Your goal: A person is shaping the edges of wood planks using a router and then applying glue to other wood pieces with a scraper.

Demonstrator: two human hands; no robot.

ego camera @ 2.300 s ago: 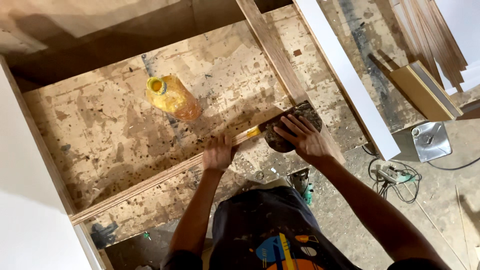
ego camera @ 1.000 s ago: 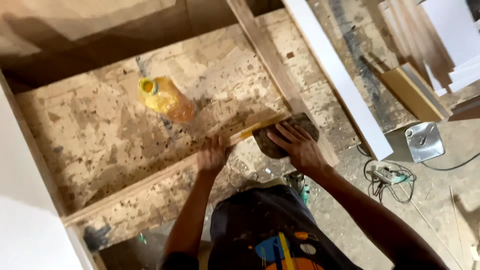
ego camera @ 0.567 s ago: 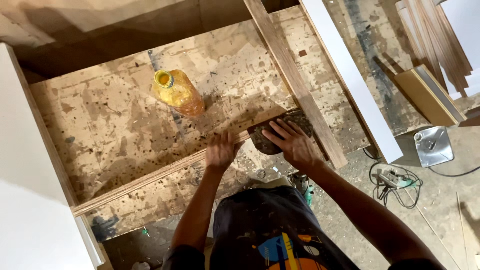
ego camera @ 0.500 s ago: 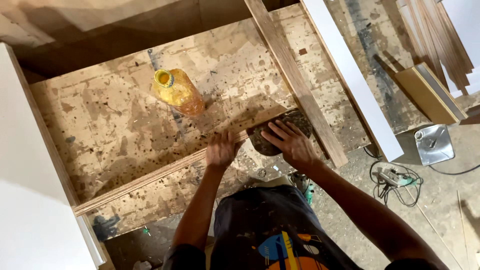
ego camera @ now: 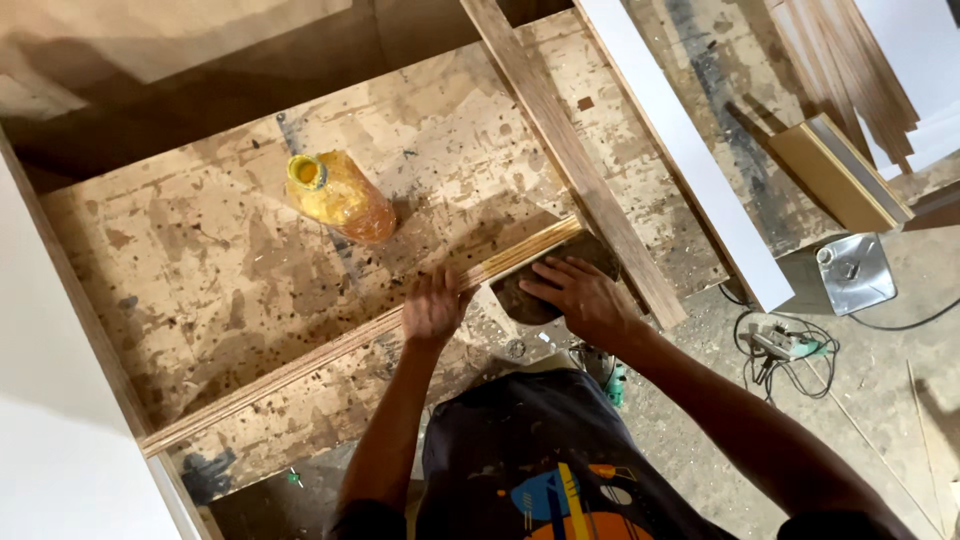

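1. We keep the left hand (ego camera: 433,308) flat, fingers spread, pressing the long plywood strip (ego camera: 330,352) down on the stained bench (ego camera: 200,250) so the strip cannot shift.
2. We hold the dark pad (ego camera: 545,285) under the right hand (ego camera: 578,298), whose fingers curl over its top; it looks like a sanding block or a cloth, though the view is too poor to tell which.
3. The pad sits at the strip's right end, just beside the upright wooden batten (ego camera: 570,160). We advise short strokes along the strip's edge, stopping before the batten.
4. We apply even pressure, keeping the pad level so the edge is not rounded.
5. The yellow bottle (ego camera: 338,195) lies on the bench beyond the strip, apart from both hands; we keep strokes away from it.
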